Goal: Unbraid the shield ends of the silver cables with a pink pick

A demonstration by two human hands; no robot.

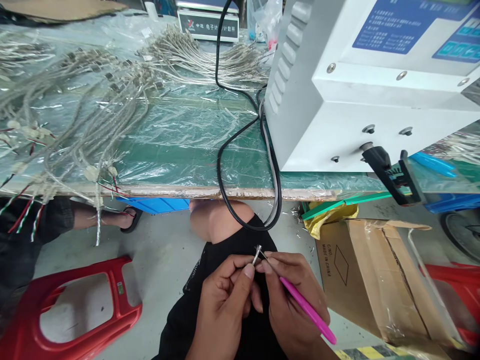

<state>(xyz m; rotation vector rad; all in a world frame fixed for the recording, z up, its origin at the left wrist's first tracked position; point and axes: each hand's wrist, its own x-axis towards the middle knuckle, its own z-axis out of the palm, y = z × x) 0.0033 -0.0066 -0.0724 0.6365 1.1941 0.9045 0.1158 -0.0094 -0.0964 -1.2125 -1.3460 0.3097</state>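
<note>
The left hand (225, 305) pinches a silvery cable (257, 254), its end up, between thumb and fingers; the right hand (292, 295), close beside it, grips a pink tool (308, 311), its thin tip near the cable, though whether they touch I cannot tell; both hands are over the lap (187, 320). On the bench (172, 125) lie bundled wires (103, 117); a white machine (322, 120) stands at right.

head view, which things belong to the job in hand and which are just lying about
In hand or likely part of the job:
- silvery cable end, in the left hand
- pink-handled tool, in the right hand
- piled cables, probably

Seemingly just there:
- red stool
- cardboard box
- digital scale
- white machine
</note>
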